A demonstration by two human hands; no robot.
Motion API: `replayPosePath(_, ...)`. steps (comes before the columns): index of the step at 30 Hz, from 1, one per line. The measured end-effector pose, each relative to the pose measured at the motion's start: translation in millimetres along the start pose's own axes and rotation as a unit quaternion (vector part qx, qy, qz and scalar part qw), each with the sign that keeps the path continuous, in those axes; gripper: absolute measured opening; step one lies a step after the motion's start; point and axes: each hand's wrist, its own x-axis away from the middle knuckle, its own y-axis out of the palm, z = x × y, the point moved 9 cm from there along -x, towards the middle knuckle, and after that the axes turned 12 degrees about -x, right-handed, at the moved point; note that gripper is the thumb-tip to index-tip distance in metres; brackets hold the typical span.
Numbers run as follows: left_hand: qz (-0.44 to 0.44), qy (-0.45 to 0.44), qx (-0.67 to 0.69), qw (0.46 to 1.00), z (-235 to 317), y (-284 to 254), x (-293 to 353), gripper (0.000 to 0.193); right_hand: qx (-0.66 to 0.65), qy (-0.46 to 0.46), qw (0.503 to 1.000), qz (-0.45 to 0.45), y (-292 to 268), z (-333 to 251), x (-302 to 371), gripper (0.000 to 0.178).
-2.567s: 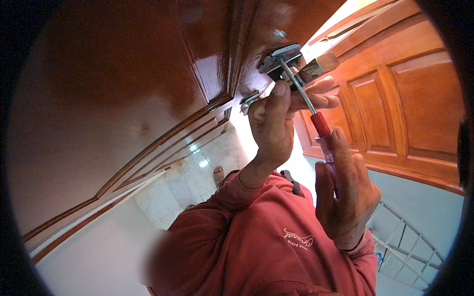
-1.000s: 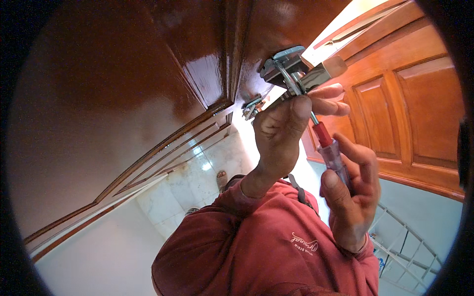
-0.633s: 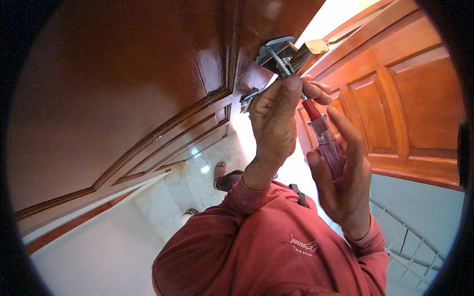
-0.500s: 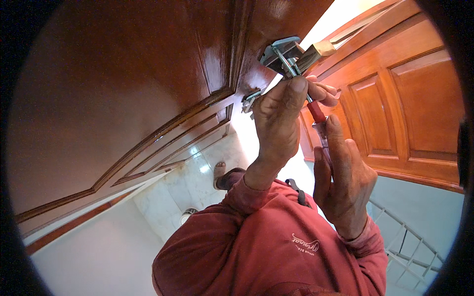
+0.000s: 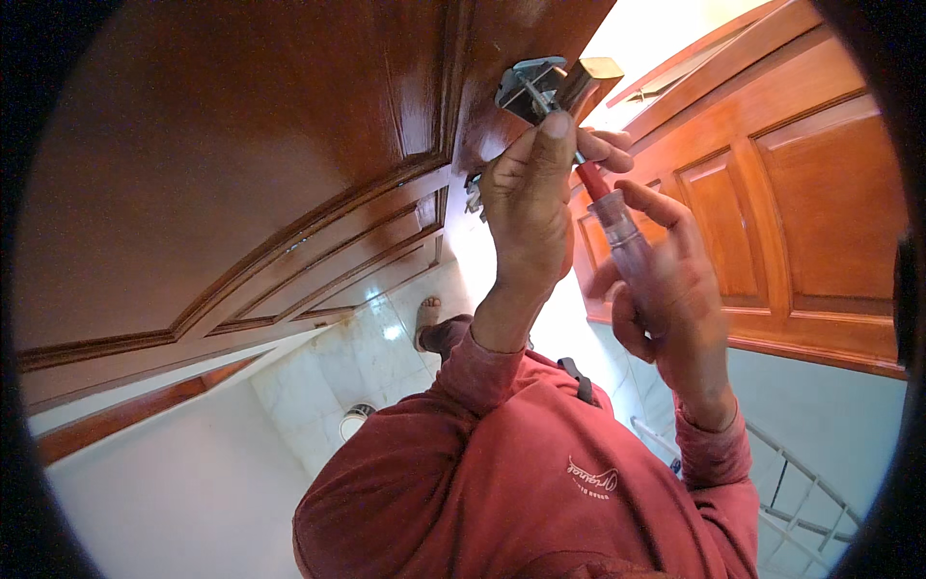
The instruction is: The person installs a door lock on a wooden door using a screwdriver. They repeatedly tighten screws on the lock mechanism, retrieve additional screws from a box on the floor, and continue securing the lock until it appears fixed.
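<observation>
Red collar point(image 5: 591, 180), clear plastic handle point(image 5: 613, 224). Screwdriver point(image 5: 605, 206), yes?

Yes. Handle end sits in the right hand point(image 5: 680, 304), shaft point(image 5: 580, 157) runs up and away to the left hand point(image 5: 531, 198).

State of the hands?

Right is curled loosely round the handle, index finger up near its top end; that hand is blurred, so how hard it grips can't be told. Left pinches the shaft, thumb across it, remaining fingers stretched out past it.

Where's the tip?

Beyond the left thumb, in toward a metal fitting point(image 5: 526, 92) on the brown wooden door point(image 5: 289, 145). Can't tell whether it's seated in a screw.

How would it handle?

Judging by looks: light, stiff, not fragile. Shaft shouldn't bend. Smooth plastic could get slippery, so best hold is right fingers and palm round the ridged handle, left thumb and finger steadying the shaft close to the tip. Bare metal there probably slides easily through a pinch.

Anything near the left hand?

Blocky metal piece with a pale end point(image 5: 590, 82) just past the fingertips, beside the fitting. Second fitting point(image 5: 474, 196) just left of that hand, partly hidden behind it.

Right side?

Another panelled wooden door point(image 5: 810, 193) beyond the right hand, pale ladder-like frame point(image 5: 805, 470) below and to its right. Small round can point(image 5: 357, 418) on the floor, well below and left of both hands.
</observation>
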Motion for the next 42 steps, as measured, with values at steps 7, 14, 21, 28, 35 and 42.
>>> replayPosePath(7, -0.006, -0.008, -0.01, 1.0, 0.7, -1.0, -1.1, 0.042, 0.563, -0.189, 0.803, 0.053, 29.2, -30.3, 7.1, 0.046)
replayPosePath(14, -0.062, -0.038, 0.011, 0.997, -5.4, -1.0, -0.6, 0.042, 0.101, -0.046, 0.986, 0.123, -5.7, 7.6, 5.4, 0.042)
replayPosePath(21, -0.031, -0.035, -0.018, 0.999, 1.3, 1.3, -1.6, 0.044, -0.304, 0.118, 0.944, 0.056, 12.2, 20.5, 0.4, 0.05)
replayPosePath(28, -0.016, -0.018, -0.035, 0.999, 4.5, -2.4, -6.0, 0.044, 0.426, -0.18, 0.885, 0.053, 19.6, -39.9, 6.0, 0.05)
replayPosePath(35, -0.039, -0.038, 0.004, 0.999, 0.6, -3.7, -2.2, 0.043, 0.3, -0.218, 0.925, 0.084, 23.7, -23.6, 8.9, 0.043)
replayPosePath(42, -0.02, -0.041, -0.033, 0.998, -0.7, -4.8, -0.9, 0.04, -0.443, 0.093, 0.891, 0.045, 25.2, 32.3, 6.0, 0.039)
